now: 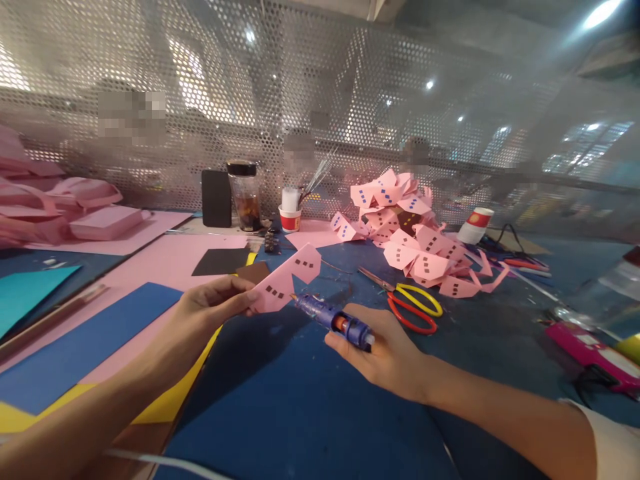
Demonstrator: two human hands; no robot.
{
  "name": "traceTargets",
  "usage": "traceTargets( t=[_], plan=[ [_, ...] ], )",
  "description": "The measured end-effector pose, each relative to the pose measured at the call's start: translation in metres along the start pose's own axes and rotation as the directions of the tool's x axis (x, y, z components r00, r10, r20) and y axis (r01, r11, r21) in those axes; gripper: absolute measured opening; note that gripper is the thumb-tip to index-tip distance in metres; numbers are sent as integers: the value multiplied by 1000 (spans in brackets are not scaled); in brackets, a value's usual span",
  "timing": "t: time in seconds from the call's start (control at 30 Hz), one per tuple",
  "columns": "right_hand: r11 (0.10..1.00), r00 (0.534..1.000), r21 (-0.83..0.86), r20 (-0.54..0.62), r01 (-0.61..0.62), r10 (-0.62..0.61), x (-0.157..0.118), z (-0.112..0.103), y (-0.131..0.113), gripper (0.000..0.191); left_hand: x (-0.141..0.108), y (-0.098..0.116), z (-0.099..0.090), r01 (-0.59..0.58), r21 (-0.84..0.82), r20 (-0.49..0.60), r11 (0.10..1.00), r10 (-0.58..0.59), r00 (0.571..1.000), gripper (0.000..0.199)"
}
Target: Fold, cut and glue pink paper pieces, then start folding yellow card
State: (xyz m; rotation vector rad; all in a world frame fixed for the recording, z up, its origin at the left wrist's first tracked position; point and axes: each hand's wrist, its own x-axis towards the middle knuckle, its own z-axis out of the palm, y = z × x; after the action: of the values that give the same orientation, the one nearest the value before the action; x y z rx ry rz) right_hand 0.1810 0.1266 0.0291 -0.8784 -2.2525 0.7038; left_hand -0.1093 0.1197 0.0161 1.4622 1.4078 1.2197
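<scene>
Between the thumb and fingers of my left hand (pixel 220 299) is a folded pink paper cutout (pixel 286 280) with rows of small dark squares on its two flaps. My right hand (pixel 387 347) grips a blue hot glue gun (pixel 325 313). The gun's nozzle points left and is at the cutout's lower right edge; whether it touches the paper I cannot tell. A stub of glue stick shows at the gun's rear. Beyond my right hand lie scissors (pixel 417 303) with one yellow and one red handle loop.
Similar pink cutouts are heaped (pixel 400 207) at the back. Pink, blue (pixel 100 340) and yellow sheets lie at left, near folded pink paper pieces (pixel 105 223). A jar of dark liquid (pixel 245 200), red-and-white cups (pixel 290 219) and a magenta tool (pixel 593 353) stand or lie around the blue tabletop (pixel 310 413).
</scene>
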Motion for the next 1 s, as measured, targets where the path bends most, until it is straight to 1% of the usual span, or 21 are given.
traceTargets(
  t=[0.1,0.23,0.7,1.0],
  plan=[
    [1000,1000,-10,-2,17,-17,1,2,1,24,-1,-2,1,-12,24,-8,1000,12,1000,24],
    [999,999,-11,-6,33,-33,2,2,1,24,-2,-4,1,-11,17,12,1000,11,1000,22],
    [999,1000,-30,7,25,-24,3,3,3,25,-1,-8,1,5,-12,6,1000,-5,1000,20],
    [999,1000,-28,15,27,-26,2,3,1,25,-2,-5,0,12,-14,16,1000,-12,1000,20]
  ],
)
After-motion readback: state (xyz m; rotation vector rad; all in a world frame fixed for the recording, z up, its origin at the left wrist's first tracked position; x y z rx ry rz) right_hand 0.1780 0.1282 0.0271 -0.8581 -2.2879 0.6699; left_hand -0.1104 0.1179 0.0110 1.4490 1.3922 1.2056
